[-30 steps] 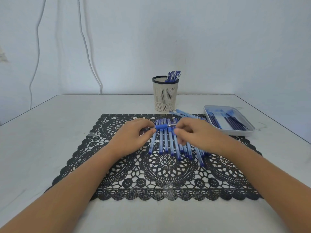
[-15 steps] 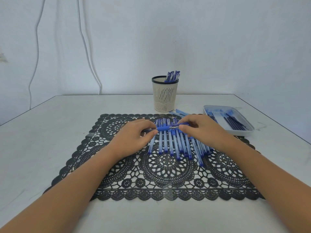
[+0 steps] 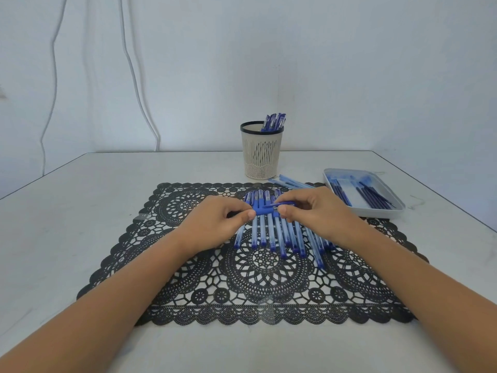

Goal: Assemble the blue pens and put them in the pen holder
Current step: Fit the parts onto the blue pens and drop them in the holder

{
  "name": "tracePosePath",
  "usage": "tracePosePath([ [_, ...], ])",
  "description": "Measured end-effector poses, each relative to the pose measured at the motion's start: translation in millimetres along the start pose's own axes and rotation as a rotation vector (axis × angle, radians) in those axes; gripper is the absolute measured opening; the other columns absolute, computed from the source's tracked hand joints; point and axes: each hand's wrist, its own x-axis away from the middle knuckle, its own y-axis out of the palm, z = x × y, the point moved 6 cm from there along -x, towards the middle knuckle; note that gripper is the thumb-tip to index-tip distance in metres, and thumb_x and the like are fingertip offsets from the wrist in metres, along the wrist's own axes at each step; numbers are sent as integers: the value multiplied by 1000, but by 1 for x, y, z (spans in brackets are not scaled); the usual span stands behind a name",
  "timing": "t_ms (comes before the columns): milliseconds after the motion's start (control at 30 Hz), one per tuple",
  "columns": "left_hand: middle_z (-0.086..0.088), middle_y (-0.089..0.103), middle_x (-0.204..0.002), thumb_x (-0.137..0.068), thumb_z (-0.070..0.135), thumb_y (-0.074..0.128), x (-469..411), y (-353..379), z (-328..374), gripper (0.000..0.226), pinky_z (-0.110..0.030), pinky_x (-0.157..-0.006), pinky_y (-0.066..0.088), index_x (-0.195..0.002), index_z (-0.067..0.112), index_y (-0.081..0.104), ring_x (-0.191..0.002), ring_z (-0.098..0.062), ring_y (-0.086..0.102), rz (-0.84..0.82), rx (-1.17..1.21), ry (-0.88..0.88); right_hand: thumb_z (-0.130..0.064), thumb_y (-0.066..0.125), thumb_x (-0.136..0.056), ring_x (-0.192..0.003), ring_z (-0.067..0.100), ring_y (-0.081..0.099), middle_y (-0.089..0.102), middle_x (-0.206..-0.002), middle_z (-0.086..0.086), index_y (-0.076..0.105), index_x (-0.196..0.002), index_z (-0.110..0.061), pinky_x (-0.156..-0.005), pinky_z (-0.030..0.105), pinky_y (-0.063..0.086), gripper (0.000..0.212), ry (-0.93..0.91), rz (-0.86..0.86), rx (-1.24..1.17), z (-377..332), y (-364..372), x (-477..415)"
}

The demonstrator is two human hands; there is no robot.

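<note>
Holder (image 3: 262, 157) with pens (image 3: 274, 121), tray (image 3: 382, 213) of refills (image 3: 373, 196), left hand (image 3: 215, 224) and right hand (image 3: 317, 214) pinching pen (image 3: 269, 210)

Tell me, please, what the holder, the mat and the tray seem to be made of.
Holder: probably moulded plastic, matte cream; the slotted walls and dark rim suggest it.
Mat: black openwork lace pattern, slightly shiny; likely vinyl or plastic, though crocheted thread cannot be excluded.
Tray: smooth pale grey, rounded corners, soft sheen; probably plastic.
</note>
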Motion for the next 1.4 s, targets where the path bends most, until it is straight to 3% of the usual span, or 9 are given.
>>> tracePosePath([
  [167,8,60,-69,-91,32,52,-1,-5,3,15,-23,-62,40,-97,25,64,-64,-8,53,8,-14,-28,-22,62,-87,-65,2,58,67,-73,-7,64,-85,-38,-69,18,47,16,-19,22,-43,-1,-3,-3],
  [267,13,67,-90,-91,40,51,-1,-11,9,28,-8,-75,39,-117,34,57,-82,0,59,72,-111,54,-24,64,-86,-69,9,61,68,-74,-6,62,-84,-40,-70,23,49,16,-34,88,-34,-1,-8,-3],
  [400,13,63,-96,-86,54,38,0,-11,17,42,-35,-82,43,-109,29,64,-88,-8,56,189,-362,194,-23,65,-85,-77,5,62,68,-81,-9,63,-86,-39,-72,17,48,17,-100,132,20,-7,-11,-2],
  [567,5,62,-90,-89,35,52,-4,-9,27,23,-30,-69,34,-97,19,65,-81,-18,56,261,-519,291,-28,60,-88,-88,-5,58,63,-94,-19,60,-113,-34,-81,13,44,26,-93,140,15,-6,-10,-2],
  [800,5,59,-94,-91,28,54,-48,-65,26,21,-32,-72,49,-106,17,62,-81,-13,58,422,-264,26,-40,37,-97,-133,11,31,38,-145,-1,36,-141,-17,-108,24,21,50,17,-39,526,35,-1,-9],
  [933,4,62,-89,-88,23,57,-95,-107,25,18,-20,-74,43,-100,13,64,-81,-12,57,574,-37,-86,-38,34,-99,-139,11,19,28,-151,-2,31,-144,-17,-111,23,11,50,33,-103,557,41,6,-11],
  [1100,3,62,-74,-85,17,57,-144,-127,16,8,-39,-78,55,-91,12,59,-84,-23,65,674,361,-188,-36,34,-99,-139,9,19,27,-151,-5,31,-145,-19,-111,20,10,49,14,-83,548,41,5,-12],
  [1233,-6,65,-83,-84,16,57,-168,-107,8,7,-42,-79,54,-88,11,60,-87,-26,65,622,293,-238,-37,34,-99,-139,8,18,26,-152,-5,31,-144,-20,-112,22,9,49,12,-77,543,41,4,-14],
  [1400,-2,59,-81,-85,13,56,-178,-71,-4,11,-23,-59,41,-91,9,63,-72,-17,55,459,58,-325,-37,34,-99,-139,9,20,27,-151,-6,31,-144,-20,-112,23,11,49,10,-81,550,43,4,-15],
])
